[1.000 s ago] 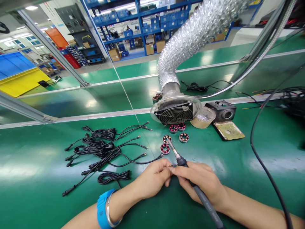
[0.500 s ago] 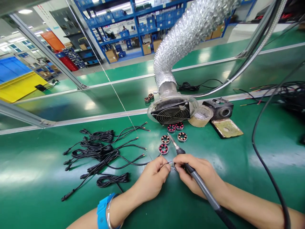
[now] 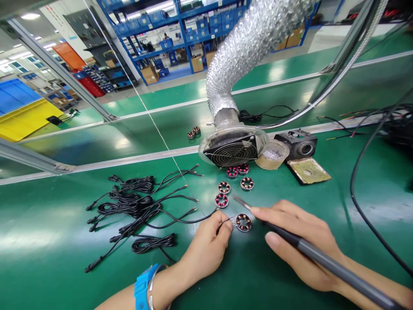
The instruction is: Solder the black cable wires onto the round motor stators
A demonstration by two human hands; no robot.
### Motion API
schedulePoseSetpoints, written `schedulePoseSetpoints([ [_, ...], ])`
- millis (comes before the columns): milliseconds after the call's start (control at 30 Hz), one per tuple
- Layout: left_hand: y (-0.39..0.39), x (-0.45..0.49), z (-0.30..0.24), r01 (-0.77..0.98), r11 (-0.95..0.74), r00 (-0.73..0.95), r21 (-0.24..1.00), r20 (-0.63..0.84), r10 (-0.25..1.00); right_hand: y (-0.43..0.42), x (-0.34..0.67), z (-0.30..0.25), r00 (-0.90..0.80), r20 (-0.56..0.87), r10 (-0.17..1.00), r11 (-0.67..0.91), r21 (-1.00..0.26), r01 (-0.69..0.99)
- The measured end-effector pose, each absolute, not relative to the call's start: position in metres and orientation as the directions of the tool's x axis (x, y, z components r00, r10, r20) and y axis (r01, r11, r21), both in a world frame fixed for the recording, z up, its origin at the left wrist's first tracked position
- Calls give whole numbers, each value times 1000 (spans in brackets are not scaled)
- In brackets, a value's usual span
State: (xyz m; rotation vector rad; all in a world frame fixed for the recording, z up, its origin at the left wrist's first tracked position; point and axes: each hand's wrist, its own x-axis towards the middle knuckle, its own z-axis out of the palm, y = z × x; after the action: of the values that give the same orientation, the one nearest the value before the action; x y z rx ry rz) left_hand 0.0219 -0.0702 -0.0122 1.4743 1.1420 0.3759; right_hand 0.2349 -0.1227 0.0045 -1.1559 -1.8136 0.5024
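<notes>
Presently, the fan hood (image 3: 232, 148) stands at the back of the green worktop (image 3: 48, 241). Black cable bundles (image 3: 135, 202) lie left of the hood. In front of it, the right hand (image 3: 309, 232) is closed around a soldering iron (image 3: 322, 257). The left hand (image 3: 206, 247) pinches a wire end (image 3: 222, 224) just beside a wound stator (image 3: 243, 222), which lies directly before the hood.

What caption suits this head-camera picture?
Left hand pinches a wire beside a coil ring; right hand holds a soldering iron.
</notes>
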Motion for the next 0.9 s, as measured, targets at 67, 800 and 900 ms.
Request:
schedulePoseSetpoints([
  [67, -70, 22, -12, 439, 143, 465, 887, -360, 809, -126, 239, 9, -145, 463, 875, 471, -741, 479],
  [800, -72, 23, -9, 472, 99, 484, 876, -352, 801, -128, 234, 6, -170, 468, 867, 494, -767, 410],
  [900, -72, 23, -8, 477, 95, 486, 874, -352, 800, -129, 234, 7, -182, 475, 861, 505, -760, 409],
])
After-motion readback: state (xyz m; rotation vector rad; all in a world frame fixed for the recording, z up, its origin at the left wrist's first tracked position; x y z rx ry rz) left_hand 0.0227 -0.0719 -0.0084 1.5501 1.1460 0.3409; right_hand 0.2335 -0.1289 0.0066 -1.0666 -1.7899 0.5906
